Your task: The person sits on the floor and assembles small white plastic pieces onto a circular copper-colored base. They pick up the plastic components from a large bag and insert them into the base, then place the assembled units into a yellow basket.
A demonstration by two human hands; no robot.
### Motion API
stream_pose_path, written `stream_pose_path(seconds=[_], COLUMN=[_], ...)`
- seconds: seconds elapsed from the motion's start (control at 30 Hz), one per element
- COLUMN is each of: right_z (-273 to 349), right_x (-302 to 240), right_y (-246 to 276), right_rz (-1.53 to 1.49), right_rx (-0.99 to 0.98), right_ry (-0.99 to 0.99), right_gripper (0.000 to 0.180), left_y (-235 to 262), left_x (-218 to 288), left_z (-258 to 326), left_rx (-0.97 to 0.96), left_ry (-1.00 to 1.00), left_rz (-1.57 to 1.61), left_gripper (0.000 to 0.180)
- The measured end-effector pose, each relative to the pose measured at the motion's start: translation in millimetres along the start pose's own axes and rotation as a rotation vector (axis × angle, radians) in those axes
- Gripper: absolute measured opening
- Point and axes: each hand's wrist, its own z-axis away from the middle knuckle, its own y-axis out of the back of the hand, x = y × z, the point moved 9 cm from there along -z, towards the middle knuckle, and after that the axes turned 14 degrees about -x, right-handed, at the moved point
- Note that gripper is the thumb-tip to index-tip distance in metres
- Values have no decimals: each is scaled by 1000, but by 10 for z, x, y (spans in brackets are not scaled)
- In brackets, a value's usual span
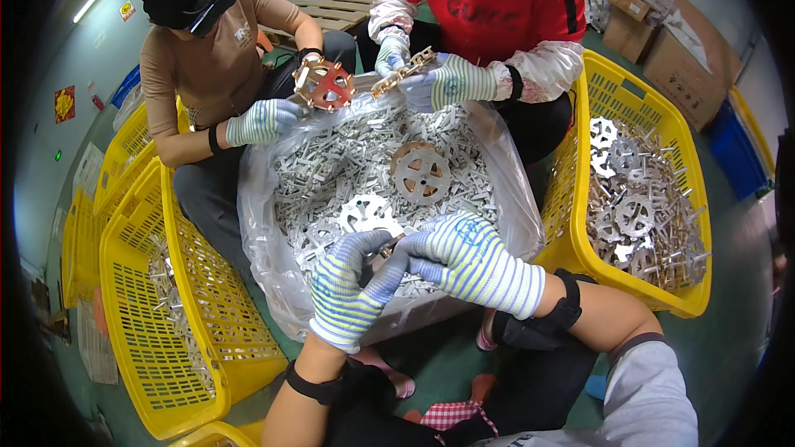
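Both my hands wear striped knit gloves and meet over the near side of a plastic-lined bin [517, 199]. Fingers of my left hand [352, 285] are curled closed, and my right hand [476, 265] is pinched closed against them. Between the fingertips shows a small brownish metal part [387, 247], mostly hidden by the gloves. Just beyond my fingertips is a silver toothed disc [367, 213]; whether it is touched cannot be told. Many short silver metal pieces [323, 165] fill the bin. On them lies a round plate with cutouts [421, 174].
Across the bin, one person holds a copper-coloured pegged disc [325, 84]; another, in red, holds a brass-coloured pegged piece [403, 72]. Yellow baskets [224, 306] stand at left. A yellow basket [633, 91] at right holds discs and rods [633, 215]. Cardboard boxes [691, 62] stand behind.
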Motion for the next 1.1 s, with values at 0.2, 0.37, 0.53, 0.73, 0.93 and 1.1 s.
stream_pose_path(seconds=[0.2,0.37,0.53,0.73,0.93,1.1], right_z=[-14,-82,-122,-116,-59,-81], right_x=[-102,-116,76,305,82,-110], right_y=[332,258,45,58,364,-141], right_rz=[-23,198,85,-95,52,-53], right_rx=[193,153,46,59,362,-137], right_ry=[91,20,-14,-128,102,321], right_gripper=[27,54,57,49,27,19], left_y=[37,71,-101,-63,39,-44], left_x=[-260,-418,-482,-509,-519,-273], left_z=[-45,-6,-1,-48,19,-65], left_rx=[16,15,-85,-169,-49,-156], left_ry=[276,305,408,307,336,237], left_rz=[431,404,643,553,638,335], left_gripper=[26,24,36,41,26,19])
